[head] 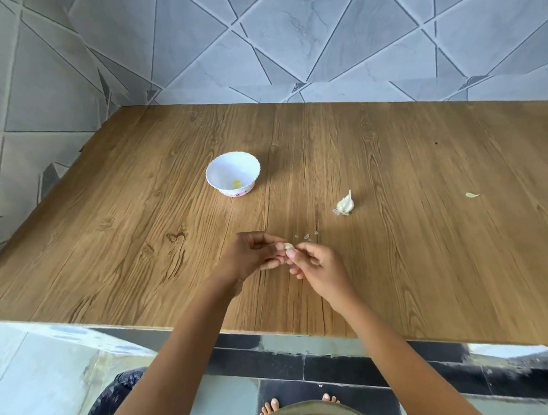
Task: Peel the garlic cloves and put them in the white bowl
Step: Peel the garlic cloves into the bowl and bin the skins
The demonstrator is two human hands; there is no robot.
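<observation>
two hands meet over the table (392, 168), a little in from the middle of its near edge. left hand (253, 255) and right hand (321, 267) both pinch one garlic clove (288, 246) between thumb and fingers; neither hand is released, neither is clenched on nothing. the clove is small and pale, largely covered by the fingers, and seems to be held just above the wood. how much skin is on it cannot be told. its long axis appears to run from one hand to the other, roughly along the near edge, but it is too small to be sure. a few skin flakes (306, 236) lie on the wood just beyond the hands. the white bowl (223, 168) stands toward the far edge and to the left of the grip, well apart from it, with something small and yellowish (236, 184) in its bottom, probably peeled garlic. judgement: peeling is under way and the task is in an early or middle stage. key relation: the bowl lies up and left of the clove, so the left hand is the nearer one for the drop. the garlic bulb remnant (344, 204) lies beyond and to the right of the grip, nearer the right hand, which suits it for fetching the next clove. one loose pale scrap (472, 195) lies far toward the right edge; clove or skin, cannot tell.
</observation>
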